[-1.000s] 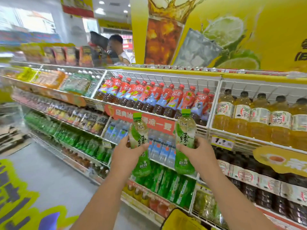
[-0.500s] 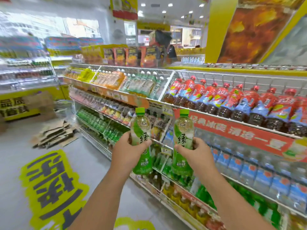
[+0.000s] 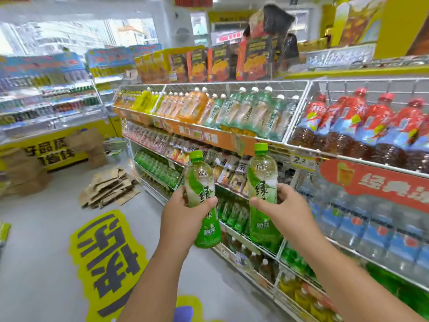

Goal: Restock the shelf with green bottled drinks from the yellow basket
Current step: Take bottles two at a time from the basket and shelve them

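Before the drinks shelf [image 3: 294, 145], seen from the head camera, the person holds two green bottles upright at chest height, well apart from the racks. The left hand [image 3: 183, 214] wraps the left bottle [image 3: 202, 201] at its waist, thumb across the label; the right hand [image 3: 285, 208] grips the right bottle [image 3: 262, 198] the same way, a little higher. Both hands are clamped on their bottles, a small gap between the two. Carrying them by the middle with caps up keeps the labels facing outward, which I judge suits sliding them into a row front-first. One in each hand halves the trips from the basket; the yellow basket itself is not in view.

Matching green bottles [image 3: 234, 214] fill the lower rack just behind the hands, and more green ones [image 3: 160, 168] sit farther left, so either could be the target; I cannot tell which. Upper racks tilt forward so stock slides to the front: red-labelled bottles [image 3: 362, 126] of dark tea at right, pale green ones [image 3: 250, 110] beside them.

Each held bottle carries a large character 绿 and a small oval brand mark near the shoulder, too small to read surely. A price tag [image 3: 301, 161] reads 2.2. The red banner [image 3: 376, 182] shows 经典. Flattened cardboard [image 3: 109, 187] lies on the floor.
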A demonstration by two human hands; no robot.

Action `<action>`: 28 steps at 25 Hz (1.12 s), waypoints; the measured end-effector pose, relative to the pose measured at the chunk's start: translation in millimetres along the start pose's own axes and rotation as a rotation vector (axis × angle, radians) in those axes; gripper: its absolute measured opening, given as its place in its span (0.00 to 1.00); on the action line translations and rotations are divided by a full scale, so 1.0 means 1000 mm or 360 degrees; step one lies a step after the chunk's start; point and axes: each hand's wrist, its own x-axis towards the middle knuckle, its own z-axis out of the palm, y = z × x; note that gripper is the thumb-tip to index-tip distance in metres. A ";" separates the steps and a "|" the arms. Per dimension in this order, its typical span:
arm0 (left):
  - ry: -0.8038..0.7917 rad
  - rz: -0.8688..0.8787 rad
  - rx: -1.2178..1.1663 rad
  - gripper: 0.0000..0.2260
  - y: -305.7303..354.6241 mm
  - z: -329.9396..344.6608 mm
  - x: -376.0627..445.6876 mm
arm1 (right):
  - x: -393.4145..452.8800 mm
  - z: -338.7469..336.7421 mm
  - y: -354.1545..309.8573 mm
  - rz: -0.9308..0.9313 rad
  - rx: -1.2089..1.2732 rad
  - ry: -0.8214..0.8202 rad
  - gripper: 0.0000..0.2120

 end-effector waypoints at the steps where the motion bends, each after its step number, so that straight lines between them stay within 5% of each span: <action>1: 0.0030 -0.0013 -0.0005 0.25 -0.006 0.002 0.017 | 0.020 0.012 0.004 0.0003 0.0001 -0.0006 0.20; 11: 0.0004 -0.0122 0.0041 0.21 -0.028 0.005 0.193 | 0.164 0.085 -0.002 0.0098 -0.0165 0.0024 0.34; 13: -0.0049 -0.0111 0.0039 0.25 -0.036 0.006 0.231 | 0.186 0.096 -0.004 0.0126 -0.0151 0.0088 0.29; 19: -0.0421 -0.0023 0.0066 0.31 -0.068 0.002 0.346 | 0.234 0.159 -0.006 0.0284 -0.0171 0.0459 0.38; 23: -0.0657 0.0016 0.0049 0.18 -0.077 -0.004 0.411 | 0.249 0.203 -0.015 0.0387 -0.0203 0.0716 0.42; 28: -0.0985 0.0094 -0.0026 0.22 -0.090 0.009 0.445 | 0.247 0.230 -0.012 0.0539 -0.0164 0.0952 0.42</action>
